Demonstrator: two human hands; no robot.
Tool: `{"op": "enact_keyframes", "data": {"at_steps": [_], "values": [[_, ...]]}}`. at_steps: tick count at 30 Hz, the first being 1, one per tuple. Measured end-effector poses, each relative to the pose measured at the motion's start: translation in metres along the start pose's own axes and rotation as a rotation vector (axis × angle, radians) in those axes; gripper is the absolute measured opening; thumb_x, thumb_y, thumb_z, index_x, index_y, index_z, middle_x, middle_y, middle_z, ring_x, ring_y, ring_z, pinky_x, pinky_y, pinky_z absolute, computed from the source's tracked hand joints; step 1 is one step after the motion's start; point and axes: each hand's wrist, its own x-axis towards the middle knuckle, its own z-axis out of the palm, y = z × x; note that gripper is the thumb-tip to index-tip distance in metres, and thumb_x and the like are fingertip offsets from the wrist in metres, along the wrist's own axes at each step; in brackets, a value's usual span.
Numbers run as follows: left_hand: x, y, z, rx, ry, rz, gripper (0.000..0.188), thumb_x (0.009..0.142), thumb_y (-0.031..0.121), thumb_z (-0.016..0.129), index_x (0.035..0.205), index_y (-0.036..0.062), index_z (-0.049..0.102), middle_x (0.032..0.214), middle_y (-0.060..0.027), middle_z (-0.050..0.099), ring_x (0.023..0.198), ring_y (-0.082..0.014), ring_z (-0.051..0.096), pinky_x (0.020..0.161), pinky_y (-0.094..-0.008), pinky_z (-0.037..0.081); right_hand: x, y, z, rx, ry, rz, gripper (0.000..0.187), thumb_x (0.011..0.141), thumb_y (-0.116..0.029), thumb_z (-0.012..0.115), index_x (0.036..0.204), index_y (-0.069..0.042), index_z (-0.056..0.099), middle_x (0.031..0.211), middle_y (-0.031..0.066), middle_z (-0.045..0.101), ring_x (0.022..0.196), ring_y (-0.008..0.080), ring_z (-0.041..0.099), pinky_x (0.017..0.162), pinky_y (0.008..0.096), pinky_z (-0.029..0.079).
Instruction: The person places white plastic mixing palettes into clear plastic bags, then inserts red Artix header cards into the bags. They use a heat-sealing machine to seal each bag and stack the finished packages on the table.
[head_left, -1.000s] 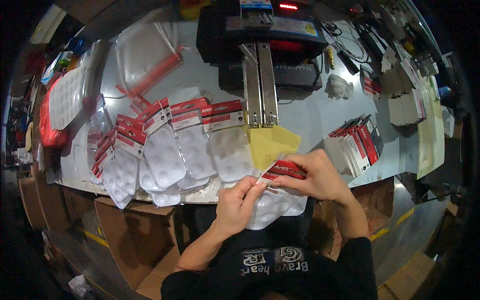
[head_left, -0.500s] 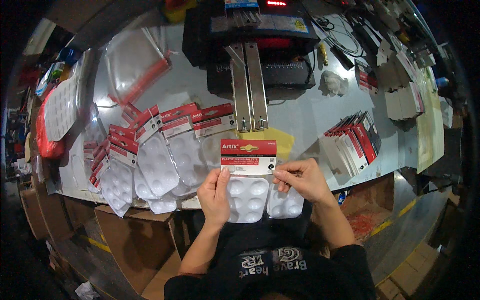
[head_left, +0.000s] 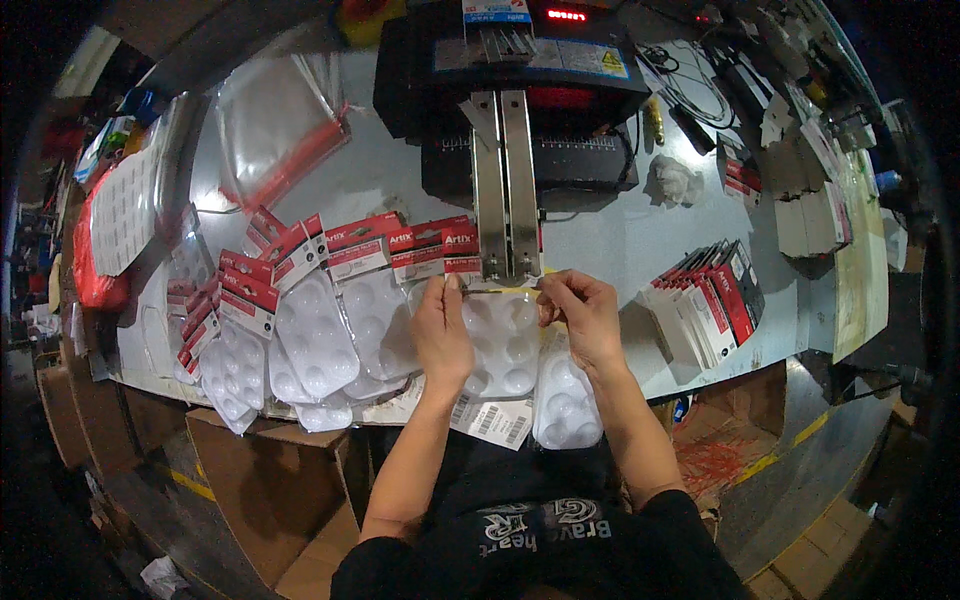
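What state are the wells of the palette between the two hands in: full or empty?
Empty: the white palette shows only its bare white surface.

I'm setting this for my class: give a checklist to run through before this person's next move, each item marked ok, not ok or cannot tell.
1. Left hand at the red-and-white header card's lower left corner: ok.
2. Card's middle beneath the metal bars: ok.
3. Right hand gripping firmly: cannot tell.
4. White six-well palette clear of the bars: ok.
5. Red display lit: ok.
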Motion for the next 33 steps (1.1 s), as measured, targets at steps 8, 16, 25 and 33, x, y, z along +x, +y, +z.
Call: {"op": "enact_keyframes", "data": {"at_steps": [8,16,25,33], "values": [[-0.018,0.031,-0.081,0.263,0.090,0.087,0.034,0.096,0.028,0.044,0.087,0.0000,0.060,0.077,-0.0110,0.061,0.072,-0.0196,0.056,0.068,-0.0324,0.044,-0.042,-0.079,-0.062,-0.976,0.489,-0.649,0.021,0.085,-0.017,0.059,0.096,0.000,0.066,0.083,0.0121,0.066,0.076,0.0233,0.064,0.071,0.0325,0.050],[-0.027,0.003,-0.121,0.070,0.043,0.017,0.033,0.095,0.027,0.049,0.082,-0.0007,0.060,0.072,-0.0017,0.058,0.067,-0.0093,0.048,0.064,-0.0255,0.041,-0.059,-0.079,-0.165,-1.460,0.527,-0.545,0.073,0.072,-0.032,0.074,0.127,0.006,0.044,0.131,0.0227,0.045,0.118,0.0364,0.045,0.101,0.0401,0.034],[-0.047,0.009,-0.083,-0.171,-0.031,-0.093,0.033,0.094,0.027,0.049,0.081,-0.0017,0.059,0.065,-0.0038,0.054,0.065,-0.0086,0.044,0.061,-0.0266,0.039,-0.057,-0.084,-0.160,-1.483,0.512,-0.496,0.079,0.070,-0.041,0.073,0.127,0.007,0.045,0.129,0.0237,0.047,0.119,0.0371,0.044,0.100,0.0413,0.035],[-0.040,-0.009,-0.064,-0.017,0.070,-0.072,0.034,0.092,0.027,0.052,0.079,-0.0032,0.057,0.060,-0.0110,0.049,0.056,-0.0139,0.040,0.055,-0.0315,0.038,-0.054,-0.076,-0.166,-1.508,0.525,-0.600,0.077,0.073,-0.042,0.071,0.126,0.006,0.044,0.128,0.0248,0.047,0.115,0.0388,0.046,0.098,0.0435,0.036]]}}
